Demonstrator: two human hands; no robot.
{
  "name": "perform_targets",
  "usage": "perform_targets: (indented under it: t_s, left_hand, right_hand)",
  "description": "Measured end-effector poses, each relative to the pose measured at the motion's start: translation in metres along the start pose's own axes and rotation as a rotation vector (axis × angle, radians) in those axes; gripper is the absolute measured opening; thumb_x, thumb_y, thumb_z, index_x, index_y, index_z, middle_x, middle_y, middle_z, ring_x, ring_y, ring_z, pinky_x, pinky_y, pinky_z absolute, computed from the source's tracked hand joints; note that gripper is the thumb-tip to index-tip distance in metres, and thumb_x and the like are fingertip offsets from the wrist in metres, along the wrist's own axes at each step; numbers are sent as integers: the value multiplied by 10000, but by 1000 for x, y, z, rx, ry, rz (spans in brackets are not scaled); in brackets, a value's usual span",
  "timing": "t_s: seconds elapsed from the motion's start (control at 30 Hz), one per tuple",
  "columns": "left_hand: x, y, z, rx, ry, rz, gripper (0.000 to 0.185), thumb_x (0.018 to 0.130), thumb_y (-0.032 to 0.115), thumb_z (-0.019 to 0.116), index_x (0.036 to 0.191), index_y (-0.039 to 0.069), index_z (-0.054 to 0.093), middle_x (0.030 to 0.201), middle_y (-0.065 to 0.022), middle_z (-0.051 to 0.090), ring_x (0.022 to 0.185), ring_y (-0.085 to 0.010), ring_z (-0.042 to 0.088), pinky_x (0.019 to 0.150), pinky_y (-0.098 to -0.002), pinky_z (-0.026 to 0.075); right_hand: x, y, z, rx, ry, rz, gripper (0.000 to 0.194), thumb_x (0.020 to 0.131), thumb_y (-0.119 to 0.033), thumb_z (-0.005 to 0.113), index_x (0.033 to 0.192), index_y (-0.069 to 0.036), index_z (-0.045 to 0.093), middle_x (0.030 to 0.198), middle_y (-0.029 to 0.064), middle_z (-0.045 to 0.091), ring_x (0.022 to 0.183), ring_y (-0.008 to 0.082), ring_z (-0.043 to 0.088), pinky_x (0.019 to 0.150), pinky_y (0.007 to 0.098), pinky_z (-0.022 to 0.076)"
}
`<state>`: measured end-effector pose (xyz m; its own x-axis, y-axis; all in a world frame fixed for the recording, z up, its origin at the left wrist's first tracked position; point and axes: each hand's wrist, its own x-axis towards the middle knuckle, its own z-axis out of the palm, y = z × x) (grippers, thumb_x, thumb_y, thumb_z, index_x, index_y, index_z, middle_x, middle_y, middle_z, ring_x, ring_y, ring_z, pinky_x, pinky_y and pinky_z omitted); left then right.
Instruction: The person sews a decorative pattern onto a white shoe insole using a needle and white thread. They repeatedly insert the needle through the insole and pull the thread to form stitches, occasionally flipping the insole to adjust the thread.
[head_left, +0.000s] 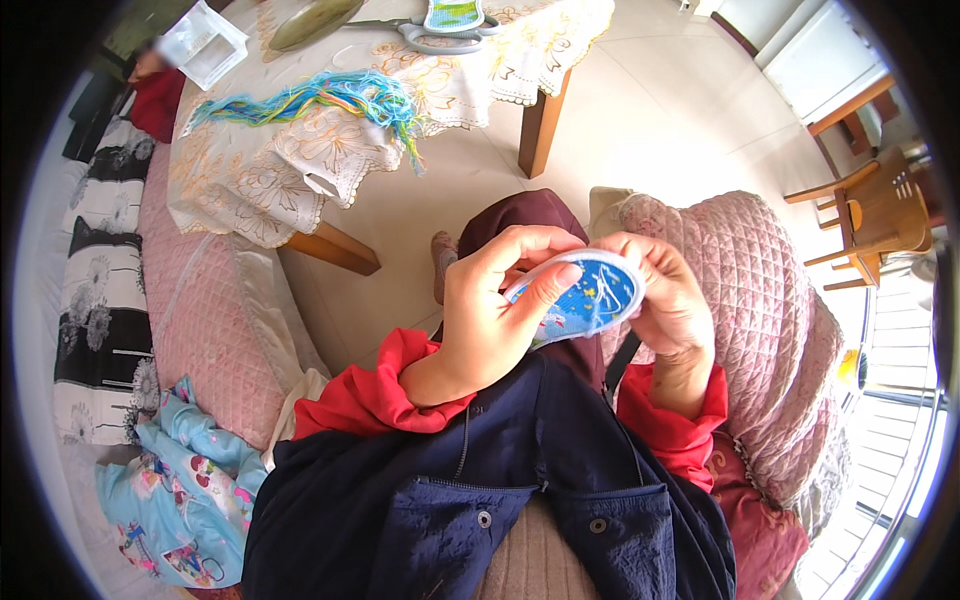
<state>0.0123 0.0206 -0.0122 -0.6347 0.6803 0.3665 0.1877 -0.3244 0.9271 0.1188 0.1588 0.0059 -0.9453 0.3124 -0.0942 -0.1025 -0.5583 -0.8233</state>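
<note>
Above my lap, my left hand (499, 300) holds an embroidered insole (570, 300) with a white edge, its thumb lying on the blue stitched face. My right hand (667, 292) pinches the far right edge of the insole, fingertips partly behind it. Loose white thread lies in a tangle on the blue stitching. Whether a needle is between my right fingers cannot be seen. On the table, a bundle of blue, green and orange embroidery threads (307, 101) lies across the lace tablecloth (322, 150). Grey-handled scissors (442, 37) lie behind it, under another embroidered piece (454, 15).
A clear plastic packet (202, 45) and a dish (311, 22) are on the table's far side. Quilted pink covers (750, 300) lie on the seats at both sides. Light blue printed cloth (180, 495) lies at lower left. Wooden chairs (885, 210) stand at right. Another person's red sleeve (157, 101) shows at upper left.
</note>
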Motion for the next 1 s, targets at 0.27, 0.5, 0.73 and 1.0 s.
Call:
perform_targets:
  t_s: [0.27, 0.5, 0.73, 1.0]
  left_hand:
    - [0, 0, -5, -277, -80, -93, 183, 920, 90, 543, 1061, -18, 499, 953, -80, 615, 862, -90, 575, 784, -219, 462]
    - [7, -13, -22, -281, 22, -158, 172, 946, 92, 493, 1091, 12, 446, 915, -59, 612, 808, -64, 568, 739, -203, 459]
    - [13, -27, -31, -234, 173, -181, 161, 942, 112, 509, 1042, -12, 484, 850, -62, 626, 769, -59, 565, 684, -199, 459]
    - [17, -23, -30, -661, 76, -208, 170, 943, 150, 508, 1064, 30, 514, 843, -7, 569, 828, -89, 514, 766, -227, 408]
  right_hand:
    - [8, 24, -22, 669, 77, -95, 121, 936, -140, 496, 939, -21, 518, 920, 82, 608, 508, 45, 438, 506, 176, 449]
    - [-95, -15, -177, 712, 400, -610, 139, 864, 63, 485, 992, 95, 531, 948, 181, 591, 834, 209, 614, 712, 259, 561]
    - [-198, -25, -261, 470, 1030, -943, 250, 897, 18, 461, 1104, 154, 430, 918, 227, 576, 897, 312, 591, 845, 346, 550]
    - [-65, -8, -87, -504, 868, -710, 203, 895, -29, 511, 1043, -58, 647, 737, 36, 629, 535, 27, 470, 436, 152, 361]
